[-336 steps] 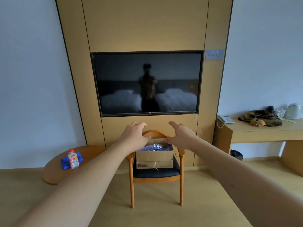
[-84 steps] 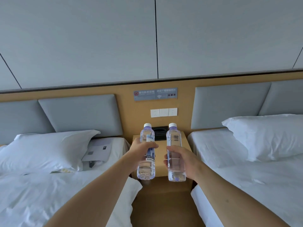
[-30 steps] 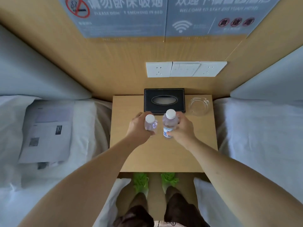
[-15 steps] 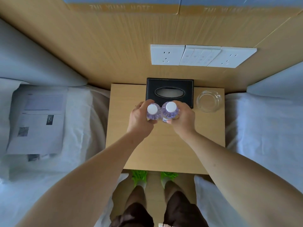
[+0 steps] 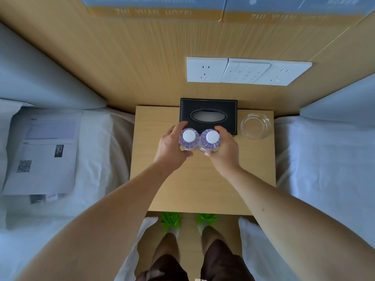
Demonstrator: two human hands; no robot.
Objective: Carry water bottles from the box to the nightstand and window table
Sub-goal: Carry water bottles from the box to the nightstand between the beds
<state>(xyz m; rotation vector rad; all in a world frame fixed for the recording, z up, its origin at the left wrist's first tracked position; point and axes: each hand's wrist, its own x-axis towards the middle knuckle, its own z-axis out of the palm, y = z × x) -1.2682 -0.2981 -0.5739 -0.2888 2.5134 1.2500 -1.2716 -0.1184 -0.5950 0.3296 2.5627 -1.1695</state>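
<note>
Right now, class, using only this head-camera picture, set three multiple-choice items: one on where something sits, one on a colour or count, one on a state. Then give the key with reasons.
1. Where is the glass ashtray on the nightstand?
A. Right of the tissue box
B. Left of the tissue box
C. On the bed

2. What colour are the caps of the two water bottles?
A. Blue
B. White
C. Red

3. What is the left hand doing?
A. Lying flat on the bed
B. Touching the wall sockets
C. Gripping a bottle

Key: 1 A, the ashtray sits at the nightstand's back right corner, beside the black box. 2 B, both caps show white over clear, purple-tinted bodies. 3 C, its fingers and thumb curl round the left bottle, as the right hand does round the other.
</note>
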